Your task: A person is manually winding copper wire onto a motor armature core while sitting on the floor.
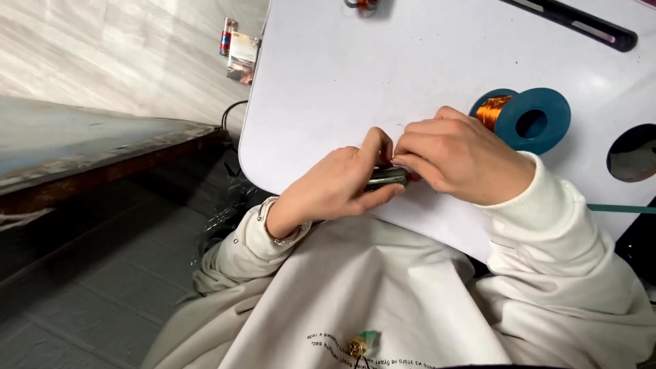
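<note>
My left hand grips a small dark metallic piece over the near edge of a white table. My right hand pinches the same piece from the right, fingertips meeting the left thumb. Most of the piece is hidden by my fingers. Just behind my right hand lies a blue spool of copper wire on its side. Both arms wear cream sleeves.
A long black tool lies at the table's far right, a round hole is cut in its right side, and a small object sits at the far edge. A small can and a card lie on the floor at left.
</note>
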